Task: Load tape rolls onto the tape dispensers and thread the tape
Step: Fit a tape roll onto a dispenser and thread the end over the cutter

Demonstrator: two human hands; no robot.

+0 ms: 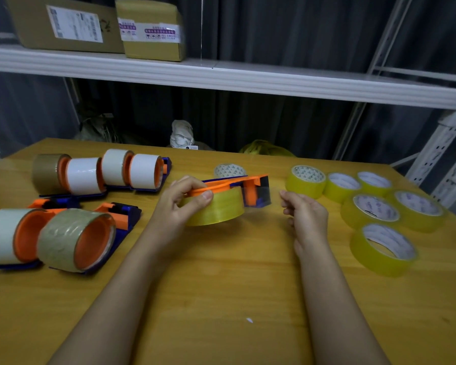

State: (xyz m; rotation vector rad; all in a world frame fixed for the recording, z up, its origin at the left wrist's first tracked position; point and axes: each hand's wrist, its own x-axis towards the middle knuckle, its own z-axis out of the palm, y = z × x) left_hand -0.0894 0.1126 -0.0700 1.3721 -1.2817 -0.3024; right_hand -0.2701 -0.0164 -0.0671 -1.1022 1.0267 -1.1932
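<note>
Orange and blue tape dispensers (pixel 77 241), already loaded with white and brown rolls, sit on the left of the wooden tabletop (pixel 221 285). In the middle, the left hand (pixel 182 198) grips one more dispenser (pixel 237 189), held above the tabletop with a yellow tape roll (pixel 216 209) on it. The right hand (pixel 304 210) pinches the clear tape end (pixel 270 193) beside the dispenser's front. Six loose yellow rolls (pixel 379 214) lie flat on the right. Cardboard boxes (pixel 95 25) rest on a shelf (pixel 221 75) behind.
</note>
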